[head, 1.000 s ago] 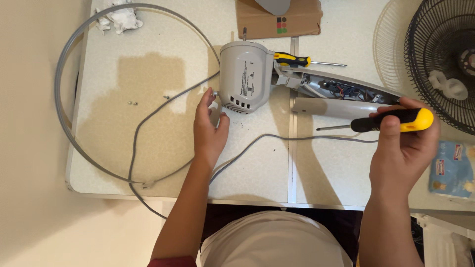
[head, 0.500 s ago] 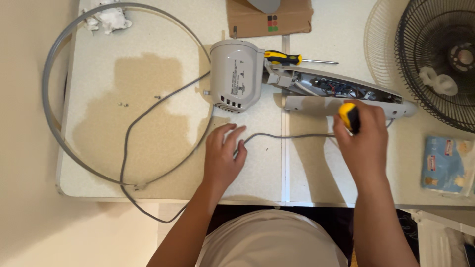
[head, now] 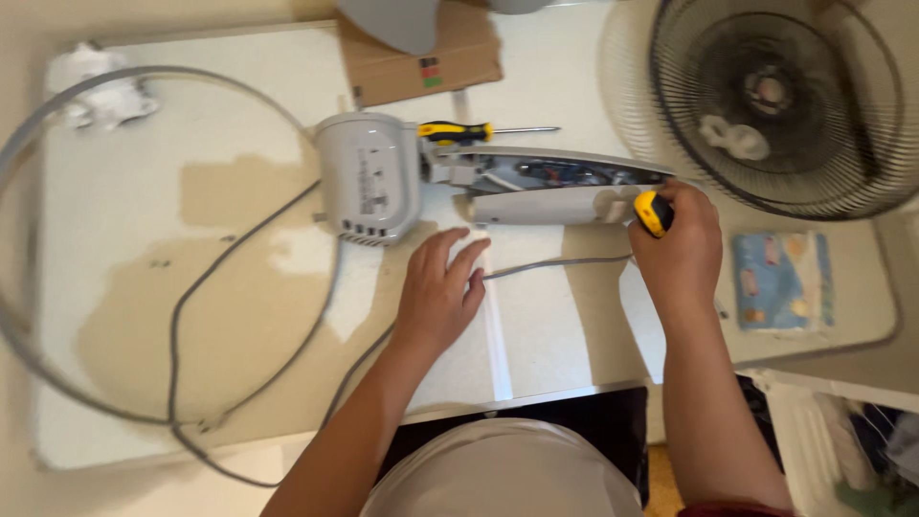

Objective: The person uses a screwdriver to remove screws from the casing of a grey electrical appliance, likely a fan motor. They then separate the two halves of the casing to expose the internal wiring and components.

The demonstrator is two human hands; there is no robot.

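Two bare hands work over one white table (head: pixel 593 335), and the things on it read from left to right as follows. One grey wire ring (head: pixel 38 354), blurred in the picture, loops around the left part of the tabletop, and one small white crumpled lump (head: pixel 100 91) lies near its top edge. One grey power cord (head: pixel 206 287) curves inside the ring, runs off the front edge and comes back across the table toward the right. One grey fan motor housing (head: pixel 369 177) lies flat near the middle, joined to one long opened fan neck (head: pixel 560 187) with wiring showing inside. One brown cardboard box (head: pixel 416 57) sits behind the housing.

The left hand (head: pixel 438 292) lies flat on the table just in front of the housing, fingers spread and loose, gripping nothing; its fingertips touch the cord or lie right beside it.

Two yellow-and-black screwdrivers are in view. One, the spare screwdriver (head: pixel 459 131), lies on the table just behind the neck, its shaft pointing right. The other, the held screwdriver (head: pixel 653 212), is wrapped in the right hand (head: pixel 678 251), which is clenched around the handle at the right end of the neck; the tip is hidden.

One dark round fan grille (head: pixel 775 96) stands at the far right, and one blue printed packet (head: pixel 780 280) lies in front of it.
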